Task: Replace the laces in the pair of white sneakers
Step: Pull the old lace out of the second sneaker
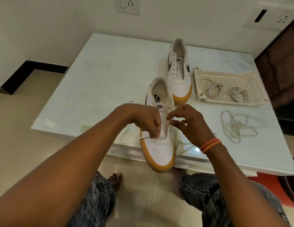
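A white sneaker (159,151) with a tan sole lies at the table's front edge, its toe hanging over. A white lace (131,140) runs through its lower eyelets and trails out to both sides. My left hand (146,120) holds the left side of the lacing, fingers curled down over it. My right hand (187,122) pinches the lace at an eyelet on the right side. The second sneaker (179,76) stands farther back with no lace in it.
A cream plastic tray (228,76) at the right holds two coiled laces (213,90). A loose tangled lace (238,126) lies on the white table (102,79) in front of the tray. My knees and a bare foot are below the table edge.
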`<state>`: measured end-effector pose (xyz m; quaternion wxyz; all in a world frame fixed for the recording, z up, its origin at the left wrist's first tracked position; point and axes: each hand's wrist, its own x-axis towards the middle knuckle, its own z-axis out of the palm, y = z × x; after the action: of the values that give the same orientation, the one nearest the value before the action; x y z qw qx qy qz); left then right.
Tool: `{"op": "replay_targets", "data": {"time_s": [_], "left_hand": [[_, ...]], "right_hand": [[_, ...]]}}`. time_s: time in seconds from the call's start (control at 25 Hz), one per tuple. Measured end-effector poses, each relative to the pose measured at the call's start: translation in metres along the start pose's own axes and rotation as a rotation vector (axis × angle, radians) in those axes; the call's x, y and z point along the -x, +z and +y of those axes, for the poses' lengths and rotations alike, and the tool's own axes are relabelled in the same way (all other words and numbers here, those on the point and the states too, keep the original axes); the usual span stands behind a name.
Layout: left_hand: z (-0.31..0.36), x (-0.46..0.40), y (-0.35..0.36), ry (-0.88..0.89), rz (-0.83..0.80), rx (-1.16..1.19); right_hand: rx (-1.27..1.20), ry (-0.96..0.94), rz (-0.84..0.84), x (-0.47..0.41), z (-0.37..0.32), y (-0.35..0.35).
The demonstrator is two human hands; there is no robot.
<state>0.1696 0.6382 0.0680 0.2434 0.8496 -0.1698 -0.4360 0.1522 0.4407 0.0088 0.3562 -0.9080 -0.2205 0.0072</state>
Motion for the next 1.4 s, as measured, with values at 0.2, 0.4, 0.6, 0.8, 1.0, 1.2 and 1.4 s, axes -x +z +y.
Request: {"op": "replay_targets", "data": {"time_s": [0.2,0.4,0.6,0.8,1.0,1.2,1.4], "left_hand": [[0.024,-0.011,0.032,-0.015,0.403,-0.248],[0.025,-0.007,0.022,-0.089,0.217,-0.201],[-0.002,0.032,-0.023,-0.208,0.237,-0.126],[-0.002,0.022,-0.013,-0.098,0.334,-0.241],[0.015,-0.005,0.023,-0.059,0.349,-0.354],[0.012,0.01,0.0,-0.084,0.185,-0.295],[-0.028,0.043,-0.041,-0.288,0.371,-0.227]], "right_hand": [[-0.001,0.002,0.019,-0.003,-0.001,0.004],[-0.026,0.02,0.011,-0.002,-0.001,0.002],[-0.119,0.056,-0.001,-0.002,-0.003,0.001],[-0.124,0.06,-0.025,-0.003,-0.011,0.006],[-0.07,0.031,-0.028,-0.005,-0.011,0.006],[-0.091,0.035,-0.025,-0.003,-0.008,0.005],[-0.153,0.074,-0.044,-0.004,-0.008,0.003]]}}
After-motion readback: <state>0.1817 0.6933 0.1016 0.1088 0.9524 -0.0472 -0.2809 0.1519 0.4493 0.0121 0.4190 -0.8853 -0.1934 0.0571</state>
